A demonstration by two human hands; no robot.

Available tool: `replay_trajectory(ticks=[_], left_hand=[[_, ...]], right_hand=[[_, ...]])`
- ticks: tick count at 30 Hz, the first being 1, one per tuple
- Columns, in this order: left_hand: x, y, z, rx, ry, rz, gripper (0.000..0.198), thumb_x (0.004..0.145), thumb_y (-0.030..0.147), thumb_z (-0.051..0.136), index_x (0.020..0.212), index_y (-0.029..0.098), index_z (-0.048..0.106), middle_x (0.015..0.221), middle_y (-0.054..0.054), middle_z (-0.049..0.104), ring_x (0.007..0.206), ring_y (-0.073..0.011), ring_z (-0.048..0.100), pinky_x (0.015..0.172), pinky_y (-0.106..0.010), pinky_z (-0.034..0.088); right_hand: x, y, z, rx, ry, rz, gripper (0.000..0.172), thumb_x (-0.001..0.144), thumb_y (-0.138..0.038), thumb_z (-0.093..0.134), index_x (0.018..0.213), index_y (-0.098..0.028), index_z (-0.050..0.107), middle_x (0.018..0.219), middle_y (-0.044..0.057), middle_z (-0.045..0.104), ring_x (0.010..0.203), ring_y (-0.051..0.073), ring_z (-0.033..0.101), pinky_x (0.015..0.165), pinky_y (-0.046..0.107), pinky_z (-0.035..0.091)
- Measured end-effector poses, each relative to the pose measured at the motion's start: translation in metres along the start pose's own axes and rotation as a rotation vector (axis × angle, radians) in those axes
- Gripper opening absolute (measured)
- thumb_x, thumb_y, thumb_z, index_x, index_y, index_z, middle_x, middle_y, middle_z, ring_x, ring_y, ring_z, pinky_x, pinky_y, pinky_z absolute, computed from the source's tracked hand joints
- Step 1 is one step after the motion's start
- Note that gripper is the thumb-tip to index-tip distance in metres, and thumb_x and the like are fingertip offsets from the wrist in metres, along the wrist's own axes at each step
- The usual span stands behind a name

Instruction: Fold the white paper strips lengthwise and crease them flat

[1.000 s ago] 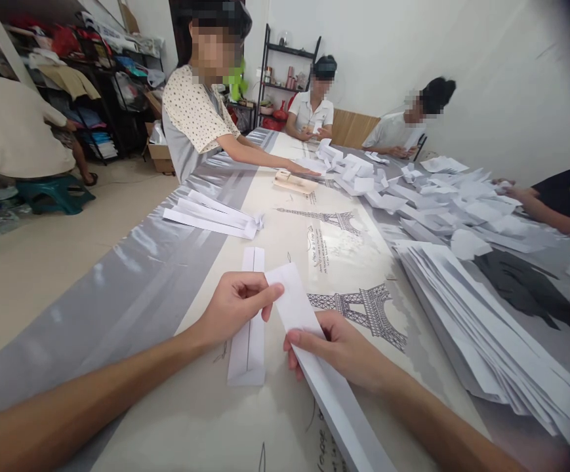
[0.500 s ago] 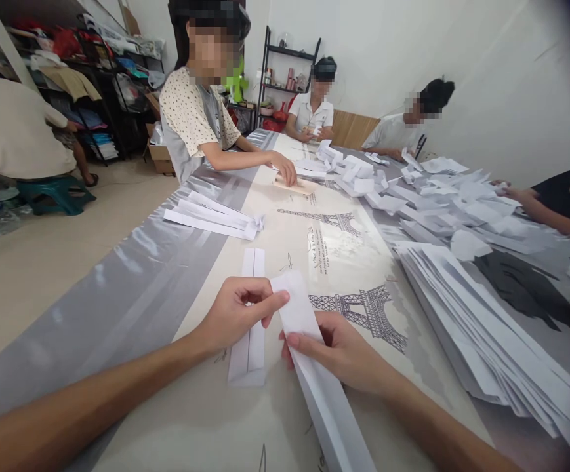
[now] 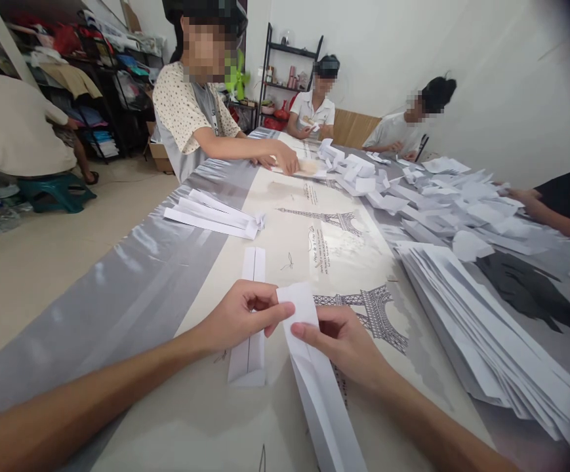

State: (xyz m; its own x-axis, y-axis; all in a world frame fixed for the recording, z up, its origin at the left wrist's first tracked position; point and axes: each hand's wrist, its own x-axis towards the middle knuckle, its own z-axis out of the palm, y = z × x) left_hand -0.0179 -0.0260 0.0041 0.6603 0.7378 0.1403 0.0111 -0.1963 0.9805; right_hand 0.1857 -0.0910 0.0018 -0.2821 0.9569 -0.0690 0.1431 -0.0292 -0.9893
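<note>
A long folded strip of white paper [image 3: 320, 393] slants up from the bottom edge, its far end raised between my hands. My left hand [image 3: 245, 311] pinches the left edge near that end, thumb on top. My right hand [image 3: 344, 341] grips the opposite edge a little lower, thumb on the paper and fingers underneath. Partly behind my left hand, a second folded paper strip [image 3: 248, 364] lies flat on the tablecloth with a lengthwise seam. Farther off to the left rest several folded strips [image 3: 210, 216] in a loose fan.
A thick stack of long folded papers [image 3: 481, 334] lies at the right. Behind it spreads a heap of folded white pieces [image 3: 442, 196]. Across the printed tablecloth [image 3: 176, 406], a standing co-worker's hand [image 3: 287, 159] works on paper. Other people sit around the far and right sides.
The held strip has shifted slightly and tilted more upright, with my right hand higher toward its end. The standing co-worker's hands have moved farther back over the table.
</note>
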Motion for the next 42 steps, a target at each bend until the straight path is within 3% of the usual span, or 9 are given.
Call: replay_trajectory(ticks=[5, 11, 18, 22, 28, 34, 38, 42], left_hand=[[-0.002, -0.002, 0.002, -0.008, -0.038, -0.002, 0.044, 0.095, 0.034, 0.062, 0.056, 0.015, 0.054, 0.052, 0.004, 0.048, 0.049, -0.006, 0.035, 0.049, -0.022, 0.029], [0.001, -0.001, 0.0, 0.04, -0.052, -0.01, 0.037, 0.092, 0.037, 0.066, 0.063, 0.016, 0.057, 0.058, 0.003, 0.049, 0.057, -0.0091, 0.04, 0.054, -0.024, 0.031], [0.0, 0.007, -0.002, 0.07, -0.044, 0.014, 0.041, 0.093, 0.036, 0.064, 0.061, 0.017, 0.048, 0.058, 0.005, 0.041, 0.057, -0.0089, 0.035, 0.053, -0.024, 0.029], [0.0, 0.007, -0.002, 0.016, -0.079, -0.019, 0.039, 0.093, 0.037, 0.063, 0.062, 0.017, 0.051, 0.058, 0.005, 0.042, 0.055, -0.0083, 0.036, 0.049, -0.022, 0.03], [0.002, 0.002, -0.006, 0.019, -0.12, 0.002, 0.032, 0.098, 0.036, 0.057, 0.074, 0.016, 0.063, 0.065, 0.002, 0.052, 0.06, -0.0091, 0.046, 0.055, -0.021, 0.041], [0.002, -0.001, -0.006, 0.086, -0.058, 0.049, 0.029, 0.098, 0.036, 0.056, 0.082, 0.016, 0.068, 0.074, -0.002, 0.062, 0.068, -0.0123, 0.055, 0.063, -0.023, 0.049], [0.002, -0.001, -0.005, 0.083, -0.042, 0.047, 0.033, 0.098, 0.036, 0.056, 0.072, 0.016, 0.064, 0.066, 0.001, 0.056, 0.063, -0.0106, 0.051, 0.06, -0.021, 0.045], [0.003, -0.002, -0.005, 0.076, -0.086, 0.03, 0.029, 0.095, 0.037, 0.062, 0.076, 0.016, 0.066, 0.066, 0.002, 0.055, 0.063, -0.0102, 0.048, 0.059, -0.022, 0.041]], right_hand=[[0.001, 0.0, 0.001, -0.015, 0.142, -0.057, 0.028, 0.088, -0.044, 0.073, 0.072, -0.021, 0.07, 0.061, -0.004, 0.036, 0.057, 0.011, 0.027, 0.052, 0.028, 0.02], [-0.001, -0.001, -0.002, -0.062, 0.094, -0.044, 0.031, 0.087, -0.045, 0.074, 0.067, -0.021, 0.069, 0.057, -0.005, 0.03, 0.053, 0.011, 0.022, 0.05, 0.028, 0.017], [0.0, 0.003, 0.0, -0.117, 0.066, -0.039, 0.051, 0.086, -0.046, 0.073, 0.054, -0.021, 0.042, 0.059, -0.006, 0.023, 0.054, 0.01, 0.019, 0.05, 0.028, 0.015], [-0.001, 0.003, 0.001, -0.124, 0.057, -0.024, 0.046, 0.086, -0.045, 0.074, 0.056, -0.021, 0.049, 0.059, -0.006, 0.025, 0.054, 0.01, 0.021, 0.05, 0.028, 0.017], [-0.002, 0.002, -0.001, -0.121, 0.042, 0.009, 0.034, 0.087, -0.049, 0.072, 0.067, -0.022, 0.067, 0.058, -0.004, 0.04, 0.054, 0.012, 0.032, 0.049, 0.028, 0.027], [0.0, 0.0, -0.001, -0.1, 0.083, 0.039, 0.03, 0.086, -0.05, 0.073, 0.077, -0.022, 0.073, 0.063, -0.002, 0.052, 0.056, 0.013, 0.042, 0.05, 0.028, 0.034], [0.0, 0.0, 0.0, -0.079, 0.08, 0.054, 0.031, 0.084, -0.05, 0.075, 0.071, -0.022, 0.07, 0.061, -0.003, 0.049, 0.055, 0.012, 0.038, 0.049, 0.028, 0.031], [0.0, 0.004, -0.002, -0.073, 0.073, 0.065, 0.036, 0.085, -0.048, 0.075, 0.063, -0.021, 0.062, 0.059, -0.006, 0.032, 0.054, 0.011, 0.024, 0.05, 0.028, 0.019]])
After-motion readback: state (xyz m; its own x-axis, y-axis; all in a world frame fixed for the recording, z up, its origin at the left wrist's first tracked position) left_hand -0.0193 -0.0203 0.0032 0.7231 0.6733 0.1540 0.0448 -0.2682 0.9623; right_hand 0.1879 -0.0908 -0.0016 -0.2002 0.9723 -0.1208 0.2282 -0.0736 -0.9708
